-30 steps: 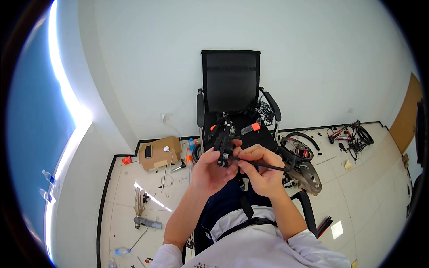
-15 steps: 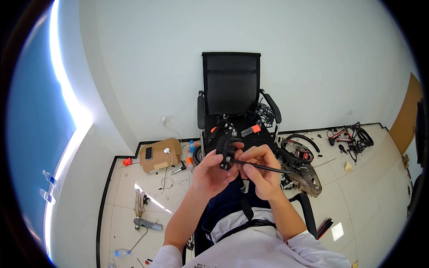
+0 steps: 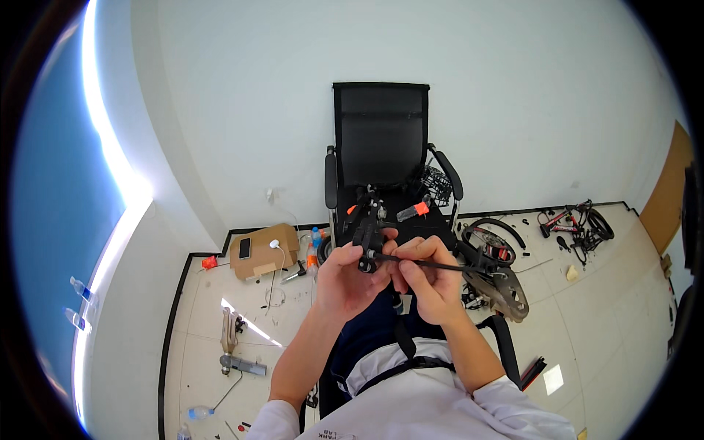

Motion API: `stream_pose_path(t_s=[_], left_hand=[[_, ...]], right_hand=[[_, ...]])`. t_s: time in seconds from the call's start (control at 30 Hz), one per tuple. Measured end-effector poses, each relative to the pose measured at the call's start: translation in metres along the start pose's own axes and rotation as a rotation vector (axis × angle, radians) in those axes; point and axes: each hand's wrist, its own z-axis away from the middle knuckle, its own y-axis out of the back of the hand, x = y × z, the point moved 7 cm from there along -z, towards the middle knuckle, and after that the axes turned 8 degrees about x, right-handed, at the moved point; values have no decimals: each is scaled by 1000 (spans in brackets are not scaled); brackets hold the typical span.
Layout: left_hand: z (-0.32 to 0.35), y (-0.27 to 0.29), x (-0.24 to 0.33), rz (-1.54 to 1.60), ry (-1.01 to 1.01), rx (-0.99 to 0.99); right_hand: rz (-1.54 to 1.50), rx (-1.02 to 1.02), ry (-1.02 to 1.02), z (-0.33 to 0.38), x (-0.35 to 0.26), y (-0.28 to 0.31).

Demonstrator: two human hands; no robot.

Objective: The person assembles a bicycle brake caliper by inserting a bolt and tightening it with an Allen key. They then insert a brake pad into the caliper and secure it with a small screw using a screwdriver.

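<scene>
My left hand [image 3: 349, 281] grips a small black mechanical part [image 3: 368, 233] with orange bits, held upright in front of my chest. My right hand [image 3: 431, 280] pinches a thin black rod-like tool [image 3: 433, 265] that lies level, its left tip touching the black part near my left thumb. The two hands press close together. Behind them stands a black mesh-backed office chair [image 3: 381, 136], with an orange-tipped tool [image 3: 412, 211] lying on its seat.
A cardboard box [image 3: 262, 250] with a phone and white charger sits on the tiled floor at left. Bottles [image 3: 315, 238], small tools and a metal bracket [image 3: 236, 358] lie around. Black wheel parts [image 3: 490, 238] and a brown piece [image 3: 510, 293] lie at right; more parts [image 3: 576, 220] by the wall.
Both hands stay together on the black part; they shifted only slightly, and the rod remains against the part.
</scene>
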Motion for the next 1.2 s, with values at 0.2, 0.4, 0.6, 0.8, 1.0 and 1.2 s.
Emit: stream_pose_path(t_s=[0.2,0.4,0.6,0.8,1.0,1.2], left_hand=[[2,-4,0,-50,26,-65],[-2,1,-2,3,14,-21],[0,-1,-3,-52,37,-29],[-3,3,0,27,51,-49],[-3,5,-3,-36,-7,36],[1,-2,6,-230,-153,4]], right_hand=[[171,-12,128,4,8,9],[49,-6,42,2,3,3],[228,25,183,2,3,13],[61,-61,0,1,-6,0],[204,63,107,1,-4,6],[72,179,81,7,6,9]])
